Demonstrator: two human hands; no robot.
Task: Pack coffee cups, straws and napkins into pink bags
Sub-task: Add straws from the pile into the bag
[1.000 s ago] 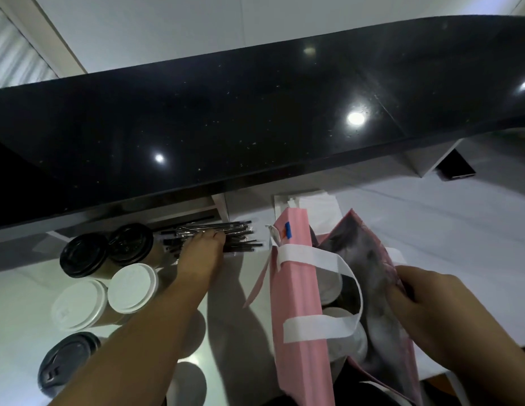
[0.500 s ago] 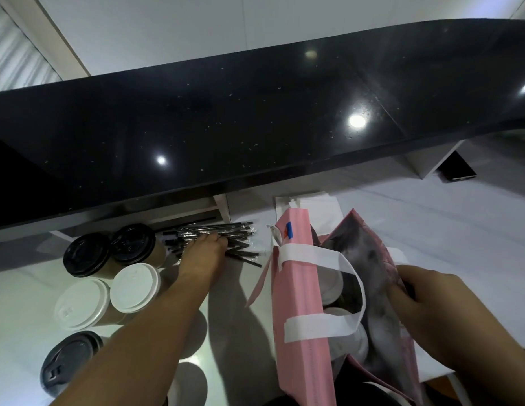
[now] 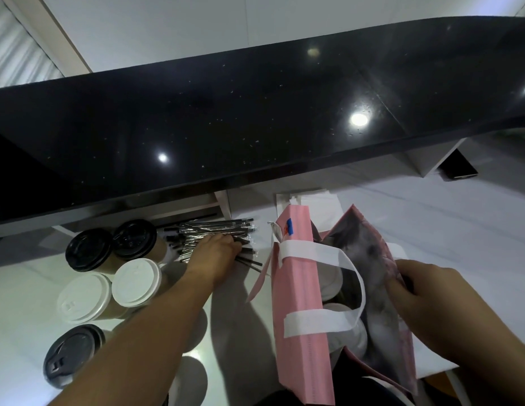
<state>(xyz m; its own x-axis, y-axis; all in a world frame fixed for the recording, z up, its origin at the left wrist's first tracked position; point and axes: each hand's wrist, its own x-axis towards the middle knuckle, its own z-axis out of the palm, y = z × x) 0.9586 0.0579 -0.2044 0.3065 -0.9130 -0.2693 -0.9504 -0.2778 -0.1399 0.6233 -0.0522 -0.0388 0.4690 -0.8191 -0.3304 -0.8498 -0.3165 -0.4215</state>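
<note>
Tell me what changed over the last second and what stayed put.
Little changed: the left hand stays on the pile of wrapped straws, and a few loose ones have slid out at its right. The right hand still holds the pink bag open; the cups have not moved.

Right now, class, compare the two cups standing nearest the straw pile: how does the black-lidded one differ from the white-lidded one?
The black-lidded cup stands farther back, by the straw pile; the white-lidded cup stands nearer the person. Their lids differ, black against white. The left hand rests on the straws beside the black-lidded cup. Both stand upright, lids on, outside the pink bag.
</note>
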